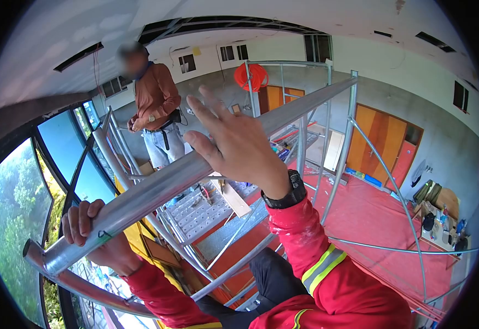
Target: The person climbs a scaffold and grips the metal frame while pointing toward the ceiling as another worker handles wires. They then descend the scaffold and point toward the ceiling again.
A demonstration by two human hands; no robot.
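A thick grey metal pipe [157, 192] runs diagonally across the scaffold, from the lower left to the upper right. Near its lower left end, beside a green mark, my left hand [99, 236] is closed around it. My right hand [239, 140] is raised at the pipe's middle with its fingers spread, holding nothing; whether the palm touches the pipe cannot be made out. A black watch [286, 191] is on my right wrist. Curved scaffold tubes [97, 293] pass under the pipe's lower left end.
A co-worker [157, 104] stands on the scaffold beyond the pipe. Tools and a wooden board [231, 197] lie on the perforated platform [195, 214]. Orange hose [252, 78] hangs on the far frame. Red floor [365, 236] lies below; windows [14, 203] are at left.
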